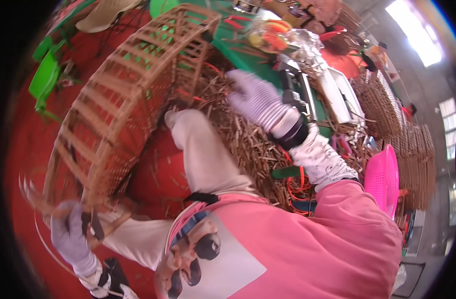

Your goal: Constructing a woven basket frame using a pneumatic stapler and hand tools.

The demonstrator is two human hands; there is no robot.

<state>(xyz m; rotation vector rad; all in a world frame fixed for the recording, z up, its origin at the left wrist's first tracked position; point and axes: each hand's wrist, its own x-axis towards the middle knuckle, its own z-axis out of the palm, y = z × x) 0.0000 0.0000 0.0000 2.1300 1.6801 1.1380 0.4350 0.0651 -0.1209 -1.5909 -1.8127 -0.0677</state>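
A long brown woven wicker frame point(96, 127) with slatted rungs stands tilted across my left side, from the lower left up to the top. My left hand point(71, 236), in a pale lilac glove, is closed on its near end, where loose thin strips curl outward; motion blurs this spot. My right hand point(255, 99), in a matching striped glove, is raised over a pile of cut strips point(248, 142), beside the green tabletop. Its fingers are somewhat apart, with nothing seen in them.
On the green table point(233, 42) lie a bag of fruit point(273, 37), a long white box point(337, 94) and pliers point(342, 144). A pink plastic basket point(382, 179) stands at right, before stacked woven panels point(417, 164). Green chairs point(44, 79) stand on the red floor point(158, 174) at left.
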